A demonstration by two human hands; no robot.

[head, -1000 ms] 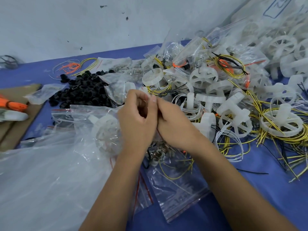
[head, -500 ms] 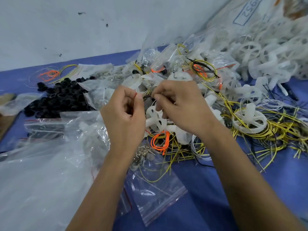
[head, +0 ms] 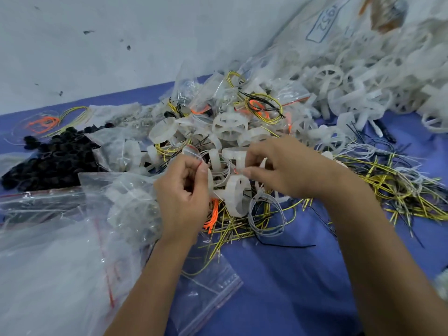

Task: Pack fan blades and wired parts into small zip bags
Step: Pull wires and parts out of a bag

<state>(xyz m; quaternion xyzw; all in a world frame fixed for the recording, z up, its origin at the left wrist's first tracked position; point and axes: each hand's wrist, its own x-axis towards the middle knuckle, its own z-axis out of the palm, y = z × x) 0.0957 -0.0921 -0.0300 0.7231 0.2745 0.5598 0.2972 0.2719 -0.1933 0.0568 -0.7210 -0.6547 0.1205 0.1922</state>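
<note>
1. Your left hand (head: pixel 183 190) is curled, thumb and forefinger pinching the red-striped lip of a small zip bag (head: pixel 194 154). Most of that bag is hidden behind the fingers.
2. Your right hand (head: pixel 286 168) is curled too, fingertips (head: pixel 247 171) pinching at the other side of the same bag's mouth. How firm the grip is cannot be told.
3. Both hands sit above a white fan blade (head: pixel 234 195) that lies between them, on a tangle of yellow wires (head: pixel 230 232), orange wires (head: pixel 212 215) and a white wire loop (head: pixel 266 214).
4. The blue table (head: pixel 291 275) carries it all. A flat zip bag (head: pixel 208 289) with wires in it lies by your left forearm.
5. Left of that: a heap of clear bags (head: pixel 55 251), one holding a white part.
6. Far left: a pile of black caps (head: pixel 53 161); behind them a loose orange-and-yellow wire bundle (head: pixel 52 121).
7. Behind and right: a big mound of fan blades (head: pixel 351 98), some bagged, with yellow-and-black wire (head: pixel 400 190) strewn beside your right wrist.
8. Upper right: a large sack (head: pixel 324 23) marked in blue ink.
</note>
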